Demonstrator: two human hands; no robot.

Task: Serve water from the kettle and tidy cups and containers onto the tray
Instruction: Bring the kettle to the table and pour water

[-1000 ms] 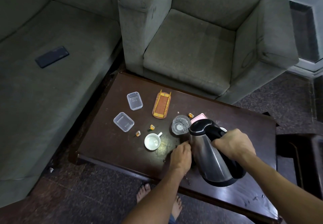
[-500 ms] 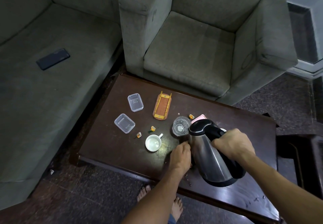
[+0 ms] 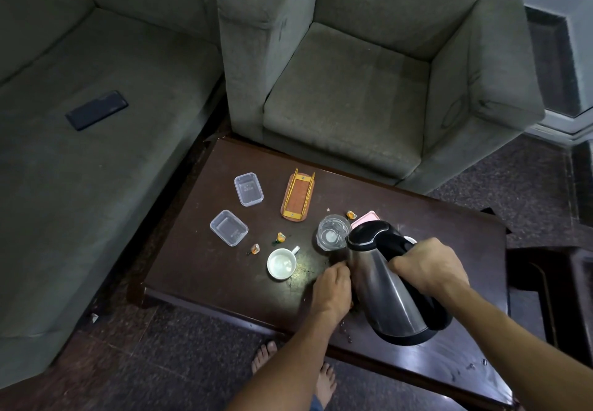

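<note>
The pouring step is under way and the tidying looks untouched. The right hand (image 3: 428,269) grips the black handle of the steel kettle (image 3: 386,285), tipped with its spout over the clear glass (image 3: 333,232) just beyond it; the glass seems to hold some water, though the dim view makes that uncertain. The left hand (image 3: 333,288) rests half-curled against the kettle's side, grasping nothing clearly. The white cup (image 3: 281,263), two clear containers (image 3: 229,228) and the orange tray (image 3: 298,198) sit apart on the table (image 3: 199,269).
</note>
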